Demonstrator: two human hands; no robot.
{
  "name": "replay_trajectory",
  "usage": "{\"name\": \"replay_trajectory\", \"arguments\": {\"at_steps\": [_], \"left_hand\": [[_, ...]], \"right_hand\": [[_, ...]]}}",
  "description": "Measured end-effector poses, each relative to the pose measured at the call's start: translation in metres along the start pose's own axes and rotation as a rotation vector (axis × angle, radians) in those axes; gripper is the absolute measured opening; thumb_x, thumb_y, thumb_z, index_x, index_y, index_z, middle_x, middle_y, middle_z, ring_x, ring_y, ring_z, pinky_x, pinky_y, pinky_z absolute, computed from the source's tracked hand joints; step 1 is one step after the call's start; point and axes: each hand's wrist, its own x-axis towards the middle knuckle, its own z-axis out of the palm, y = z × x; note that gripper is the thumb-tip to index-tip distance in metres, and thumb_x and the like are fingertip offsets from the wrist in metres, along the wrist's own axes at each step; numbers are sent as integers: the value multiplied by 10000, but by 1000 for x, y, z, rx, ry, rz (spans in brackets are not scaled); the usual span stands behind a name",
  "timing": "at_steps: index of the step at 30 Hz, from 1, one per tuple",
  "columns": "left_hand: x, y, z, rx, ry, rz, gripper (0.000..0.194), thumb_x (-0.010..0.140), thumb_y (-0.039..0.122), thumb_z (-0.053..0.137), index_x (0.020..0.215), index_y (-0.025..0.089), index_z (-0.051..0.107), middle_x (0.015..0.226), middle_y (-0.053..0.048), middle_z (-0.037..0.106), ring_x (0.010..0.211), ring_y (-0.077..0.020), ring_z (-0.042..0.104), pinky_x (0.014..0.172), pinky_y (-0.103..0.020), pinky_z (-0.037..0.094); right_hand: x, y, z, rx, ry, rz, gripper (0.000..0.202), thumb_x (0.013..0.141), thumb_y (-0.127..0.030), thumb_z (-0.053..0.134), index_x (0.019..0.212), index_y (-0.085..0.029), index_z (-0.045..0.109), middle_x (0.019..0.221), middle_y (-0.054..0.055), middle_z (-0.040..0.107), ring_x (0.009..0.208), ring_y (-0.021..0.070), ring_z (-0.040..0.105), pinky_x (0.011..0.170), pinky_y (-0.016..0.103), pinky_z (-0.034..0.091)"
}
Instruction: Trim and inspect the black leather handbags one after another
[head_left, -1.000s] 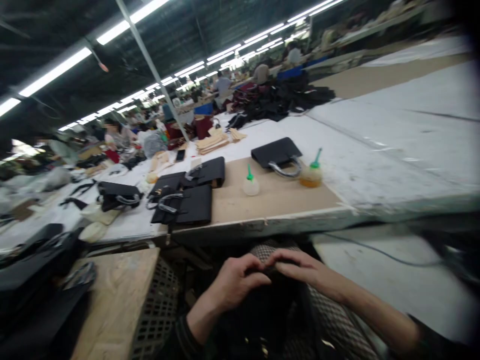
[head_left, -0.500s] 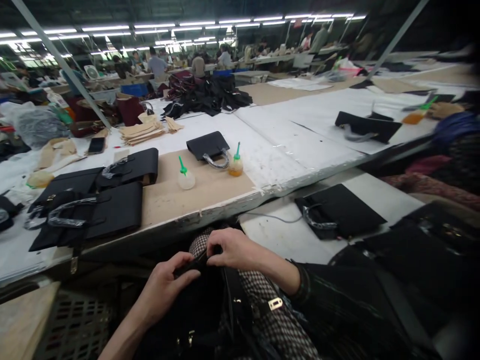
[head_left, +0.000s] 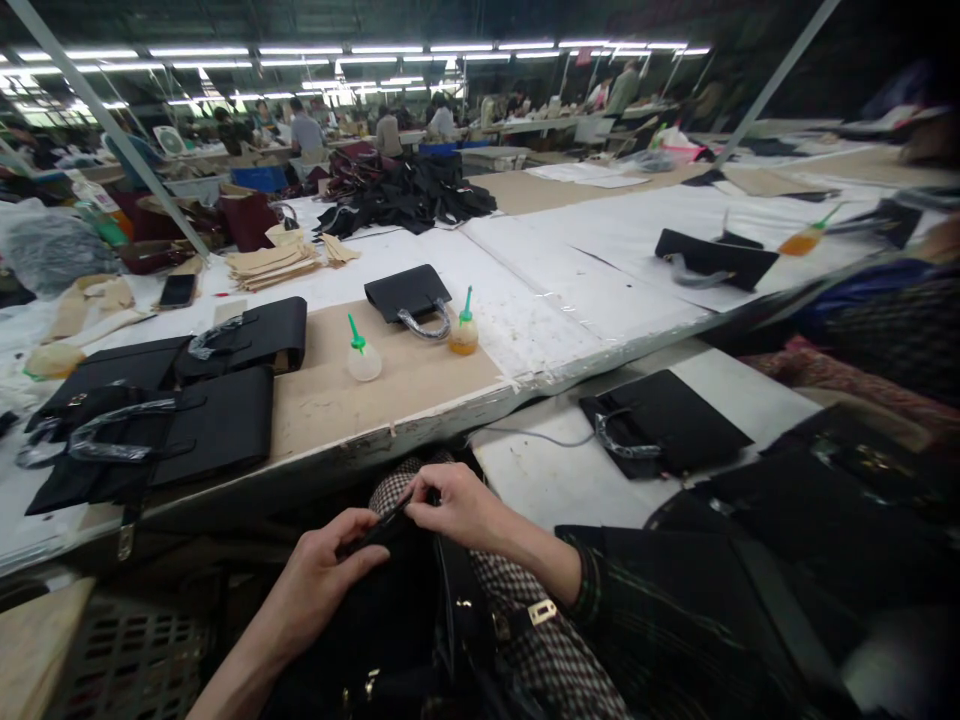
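A black handbag point(head_left: 390, 620) with gold metal fittings lies across my lap, over checked cloth. My left hand point(head_left: 330, 555) grips its upper edge, thumb on the near side and fingers on the far side. Close to it, my right hand point(head_left: 454, 505) pinches the same edge between thumb and forefinger. Whether a small part is between those fingertips is too dark to make out. A black strap with a gold plate point(head_left: 541, 612) hangs to the right of the bag's opening. The bag's lower part is lost in shadow.
On the white table point(head_left: 570, 310) lie black bag pieces point(head_left: 217, 425) with plastic-wrapped handles. Two glue bottles point(head_left: 364, 360) with green nozzles stand on brown board. Another black bag point(head_left: 664, 425) rests on a lower surface at right. A plastic crate point(head_left: 139, 650) sits below left. A co-worker's sleeve point(head_left: 892, 330) shows at right.
My right thumb and forefinger have closed together on the bag's edge, where they formed a wider loop before. My left hand keeps its grip. The whole view has shifted slightly.
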Motion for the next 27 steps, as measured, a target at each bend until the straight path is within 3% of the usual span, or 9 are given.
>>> {"name": "replay_trajectory", "arguments": {"at_steps": [6, 14, 22, 27], "left_hand": [[4, -5, -2, -5, -4, 11, 275, 874, 358, 643, 1130, 259, 630, 1100, -3, 718, 1040, -217, 653, 925, -284, 467], [4, 3, -3, 301, 72, 72, 301, 894, 361, 606, 1186, 305, 563, 1125, 8, 696, 1001, -204, 653, 906, -305, 477], [21, 18, 4, 391, 96, 181, 110, 903, 316, 579, 990, 249, 591, 940, 6, 688, 856, -181, 650, 810, -276, 497], [27, 14, 6, 465, 122, 266, 117, 914, 289, 575, 1020, 262, 617, 996, 4, 691, 896, -171, 654, 814, -249, 497]], "right_hand": [[-4, 4, 7, 9, 53, 4, 99, 772, -162, 655, 691, -192, 605, 780, -10, 727, 723, 134, 655, 704, 220, 437], [-1, 0, 5, -57, 27, 54, 122, 777, -196, 647, 683, -194, 569, 652, -39, 637, 615, 112, 567, 616, 214, 377], [-1, 2, 3, -36, -19, 69, 107, 775, -196, 644, 695, -191, 574, 670, -38, 638, 629, 115, 570, 598, 213, 372], [-1, 6, 4, -27, -9, 53, 97, 784, -196, 638, 704, -188, 583, 679, -33, 647, 634, 115, 572, 609, 215, 376]]}}
